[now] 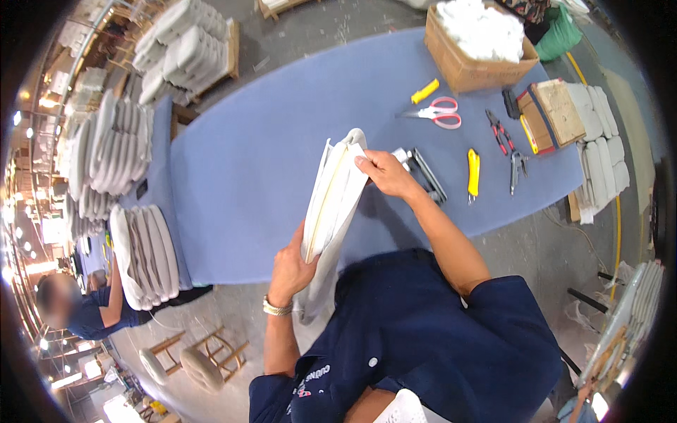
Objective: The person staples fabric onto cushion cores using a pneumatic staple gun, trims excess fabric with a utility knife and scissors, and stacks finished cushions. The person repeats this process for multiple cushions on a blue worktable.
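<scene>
A pale grey seat cushion [317, 282] is held up on edge in front of me, tilted, over the near side of the blue-covered table. Its narrow side faces up, with white fabric and a yellowish zipper-like strip running along it. My left hand [290, 271] grips the lower left end, with the thumb on the side. My right hand [384, 173] pinches the upper right edge near a white flap. Just right of that hand lies a black and silver staple gun [427, 176], partly hidden by my wrist.
On the blue table [247, 155] lie scissors [441, 113], yellow cutters [473, 173], red-handled pliers [501, 132] and a grey hand tool [517, 173]. A cardboard box [479, 74] holds white stuffing. Cushion stacks [144, 254] stand left, near another person [95, 303]. Stools [201, 366] stand below.
</scene>
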Available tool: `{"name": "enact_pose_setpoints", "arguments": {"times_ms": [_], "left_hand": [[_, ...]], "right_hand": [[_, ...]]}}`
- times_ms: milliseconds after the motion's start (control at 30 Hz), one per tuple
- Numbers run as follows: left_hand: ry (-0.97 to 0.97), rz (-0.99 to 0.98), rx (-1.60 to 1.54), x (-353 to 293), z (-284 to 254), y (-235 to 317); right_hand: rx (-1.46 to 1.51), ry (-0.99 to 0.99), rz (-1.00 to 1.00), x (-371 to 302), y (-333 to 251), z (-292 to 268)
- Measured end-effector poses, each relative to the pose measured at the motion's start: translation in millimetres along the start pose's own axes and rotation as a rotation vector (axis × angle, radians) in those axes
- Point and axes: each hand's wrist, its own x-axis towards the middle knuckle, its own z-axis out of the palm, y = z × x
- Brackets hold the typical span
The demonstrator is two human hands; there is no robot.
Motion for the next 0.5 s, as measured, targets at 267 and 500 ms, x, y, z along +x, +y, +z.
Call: {"name": "enact_pose_setpoints", "arguments": {"times_ms": [267, 500], "left_hand": [[-0.117, -0.136, -0.069, -74.5, 45.6, 0.6], [-0.178, -0.092, -0.027, -26.3, 35.3, 25.4]], "right_hand": [[-0.08, 0.159, 0.122, -104.1, -24.9, 18.0], [-0.292, 0.208, -0.136, -87.9, -35.7, 13.6]]}}
